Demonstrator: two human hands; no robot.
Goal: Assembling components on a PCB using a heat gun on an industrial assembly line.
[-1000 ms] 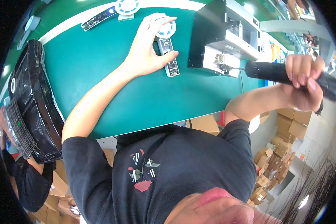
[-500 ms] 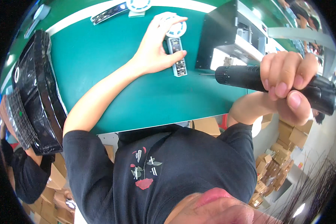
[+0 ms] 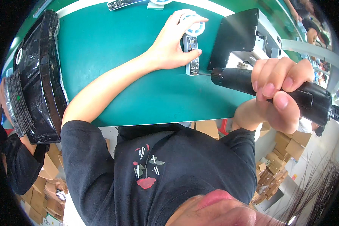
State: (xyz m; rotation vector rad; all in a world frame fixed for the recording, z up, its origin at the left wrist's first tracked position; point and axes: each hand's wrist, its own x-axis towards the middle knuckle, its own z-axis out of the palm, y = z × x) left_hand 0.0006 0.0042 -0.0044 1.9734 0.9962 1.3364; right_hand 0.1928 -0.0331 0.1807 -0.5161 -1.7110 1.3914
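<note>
My left hand [image 3: 173,47] is closed around a handheld device on the green work mat [image 3: 139,94], its thumb pressed on the body. The device has a round white head [image 3: 196,28] with blue marks and a long pale body with an exposed circuit board [image 3: 192,67]. In my right hand [image 3: 282,84] is a black electric screwdriver [image 3: 233,80], held almost level. Its thin bit points left and reaches the near end of the circuit board. Whether the tip sits in a screw is too small to tell.
A black box-shaped machine [image 3: 233,37] with a pale open front stands to the right. A similar device [image 3: 124,3] lies at the far edge. A bulky black plastic-wrapped object [image 3: 41,79] stands at the left, beside another person's arm. Cardboard boxes [image 3: 290,145] lie below the table.
The screwdriver has moved left relative to the device, closing the gap between its bit and the board's near end. My left hand keeps its hold. The whole view has shifted slightly.
</note>
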